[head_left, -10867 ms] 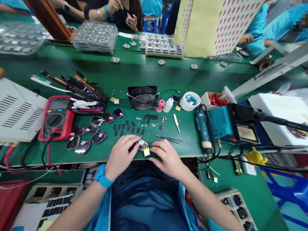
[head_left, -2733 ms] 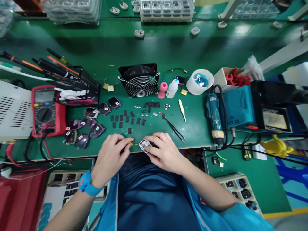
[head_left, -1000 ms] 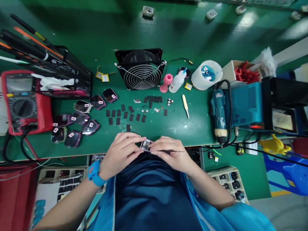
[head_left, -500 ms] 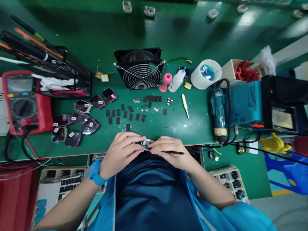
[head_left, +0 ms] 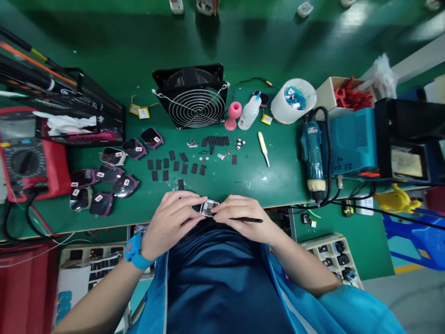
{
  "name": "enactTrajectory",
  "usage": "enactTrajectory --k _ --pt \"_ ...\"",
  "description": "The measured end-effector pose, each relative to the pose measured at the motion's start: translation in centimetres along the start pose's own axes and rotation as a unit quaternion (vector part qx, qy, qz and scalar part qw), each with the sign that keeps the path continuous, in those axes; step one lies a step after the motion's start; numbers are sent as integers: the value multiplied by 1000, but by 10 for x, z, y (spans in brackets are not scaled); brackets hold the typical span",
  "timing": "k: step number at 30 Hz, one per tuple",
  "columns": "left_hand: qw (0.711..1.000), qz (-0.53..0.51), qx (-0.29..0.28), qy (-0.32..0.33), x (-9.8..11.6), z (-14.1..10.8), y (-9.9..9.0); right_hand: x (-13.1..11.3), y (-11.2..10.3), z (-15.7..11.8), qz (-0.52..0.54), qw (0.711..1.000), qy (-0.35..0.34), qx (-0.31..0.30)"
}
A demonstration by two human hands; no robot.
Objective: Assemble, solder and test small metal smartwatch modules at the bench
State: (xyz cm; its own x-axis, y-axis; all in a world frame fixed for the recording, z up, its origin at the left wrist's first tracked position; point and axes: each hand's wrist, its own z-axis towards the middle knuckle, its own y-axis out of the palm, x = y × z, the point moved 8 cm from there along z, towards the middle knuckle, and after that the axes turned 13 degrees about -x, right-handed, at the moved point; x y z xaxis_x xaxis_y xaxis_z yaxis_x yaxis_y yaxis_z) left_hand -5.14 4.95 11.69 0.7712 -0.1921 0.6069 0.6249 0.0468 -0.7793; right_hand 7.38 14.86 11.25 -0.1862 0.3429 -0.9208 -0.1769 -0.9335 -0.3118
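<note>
At the bench's front edge, my left hand (head_left: pixel 177 212) is closed on a small open smartwatch case (head_left: pixel 207 208), gripping its left side between thumb and fingers. The case has a pale rim, and small parts show inside it. My right hand (head_left: pixel 239 214) is pinched around slim black tweezers (head_left: pixel 247 220), whose back end sticks out to the right. Their tips are hidden by my fingers, which are at the right side of the case. Just beyond my left hand lies a black rectangular pad (head_left: pixel 181 184).
Several watches (head_left: pixel 125 186) lie left, beside a multimeter (head_left: pixel 31 160). A fan (head_left: pixel 198 109), a squeeze bottle (head_left: pixel 249 113) and a white tub (head_left: pixel 278 109) stand behind. More black pads (head_left: pixel 166 175) and a cream-handled tool (head_left: pixel 263 147) lie mid-bench; an electric screwdriver (head_left: pixel 314 157) is right.
The view has shifted slightly, so bench items appear further left. Both hands keep their grips on the watch case and tweezers, with only a small shift of the fingers.
</note>
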Motion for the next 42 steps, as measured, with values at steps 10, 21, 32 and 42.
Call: enactTrajectory --k 10,21,32,42 --pt "1000 9 -7 -2 1 1 1 0 0 0 10 1000 7 7" --pt "1000 25 -8 -4 0 2 1 5 0 0 4 998 41 51" --pt "1000 18 -21 -4 -1 0 4 4 -5 1 34 999 29 14" --pt "1000 21 -22 -4 0 2 3 4 -5 2 9 998 35 49"
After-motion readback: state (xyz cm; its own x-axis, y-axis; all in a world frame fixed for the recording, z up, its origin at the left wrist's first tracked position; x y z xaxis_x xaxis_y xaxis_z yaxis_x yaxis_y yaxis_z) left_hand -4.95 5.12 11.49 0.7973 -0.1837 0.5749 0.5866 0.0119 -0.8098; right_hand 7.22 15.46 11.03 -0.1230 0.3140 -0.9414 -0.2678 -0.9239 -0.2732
